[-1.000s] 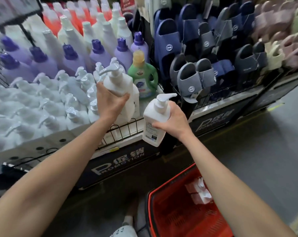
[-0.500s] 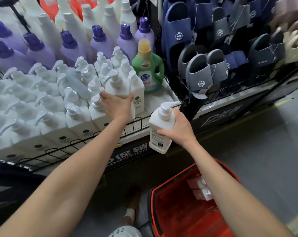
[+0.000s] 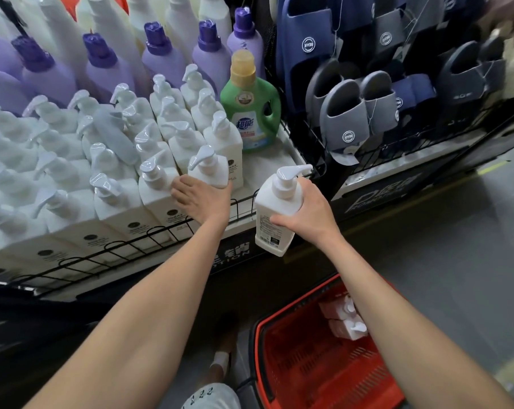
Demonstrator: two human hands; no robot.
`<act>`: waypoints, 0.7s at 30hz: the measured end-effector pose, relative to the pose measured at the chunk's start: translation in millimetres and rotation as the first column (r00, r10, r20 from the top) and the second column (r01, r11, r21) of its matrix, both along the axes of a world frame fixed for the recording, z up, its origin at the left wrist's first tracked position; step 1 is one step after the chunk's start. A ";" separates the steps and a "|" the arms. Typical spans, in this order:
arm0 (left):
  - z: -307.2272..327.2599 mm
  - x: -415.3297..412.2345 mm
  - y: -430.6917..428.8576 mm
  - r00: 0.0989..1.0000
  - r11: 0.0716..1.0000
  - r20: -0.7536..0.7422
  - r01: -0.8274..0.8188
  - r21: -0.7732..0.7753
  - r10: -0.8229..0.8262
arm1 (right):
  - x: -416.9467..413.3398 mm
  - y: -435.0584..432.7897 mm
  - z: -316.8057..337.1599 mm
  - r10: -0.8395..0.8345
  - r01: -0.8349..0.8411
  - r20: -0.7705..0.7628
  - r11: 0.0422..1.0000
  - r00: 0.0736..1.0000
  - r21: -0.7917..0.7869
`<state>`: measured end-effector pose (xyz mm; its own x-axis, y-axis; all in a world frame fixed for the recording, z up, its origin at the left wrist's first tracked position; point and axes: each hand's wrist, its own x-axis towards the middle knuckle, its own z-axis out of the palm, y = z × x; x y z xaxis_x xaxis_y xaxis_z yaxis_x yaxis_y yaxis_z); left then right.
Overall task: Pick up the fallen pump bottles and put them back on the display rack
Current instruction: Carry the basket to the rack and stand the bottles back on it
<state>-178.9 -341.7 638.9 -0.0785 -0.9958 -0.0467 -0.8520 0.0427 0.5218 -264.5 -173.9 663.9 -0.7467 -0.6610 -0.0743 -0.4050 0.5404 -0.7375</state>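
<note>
My left hand (image 3: 201, 200) grips a white pump bottle (image 3: 210, 169) that stands upright in the front row of the display rack (image 3: 241, 202), at its right end. My right hand (image 3: 307, 215) holds a second white pump bottle (image 3: 276, 208) upright in the air, just in front of the rack's wire rail and right of the first. Rows of matching white pump bottles (image 3: 117, 199) fill the rack to the left. One grey bottle (image 3: 115, 134) lies tilted on top of them.
A green detergent bottle (image 3: 251, 110) stands at the rack's back right beside a bare patch of shelf. Purple-capped bottles (image 3: 158, 51) stand behind. Slippers (image 3: 350, 113) hang on the right. A red basket (image 3: 323, 355) with two more pump bottles (image 3: 346, 320) sits on the floor.
My left hand has lowered its bottle into the front row of the rack. My right hand has kept its bottle in front of the rail, drifting slightly right.
</note>
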 end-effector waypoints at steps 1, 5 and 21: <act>-2.1 0.6 0.4 0.999 1.000 0.027 0.016 -0.014 -0.016 | -1.5 0.2 -0.8 -0.003 0.003 0.001 1.000 1.000 -0.001; -1.4 0.3 -0.4 0.996 0.998 0.063 0.059 -0.028 -0.057 | -5.2 -0.2 -2.2 -0.005 0.005 -0.003 1.000 1.000 0.003; 3.7 29.8 -16.7 0.675 0.469 0.120 0.618 -0.630 -0.728 | 4.9 -25.4 7.5 0.002 -0.002 -0.016 1.000 1.000 -0.013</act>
<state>-149.1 -358.4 642.7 -0.6876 -0.4337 0.5823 -0.3384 0.9010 0.2714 -259.7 -199.4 671.5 -0.7461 -0.6637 -0.0541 -0.4179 0.5300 -0.7379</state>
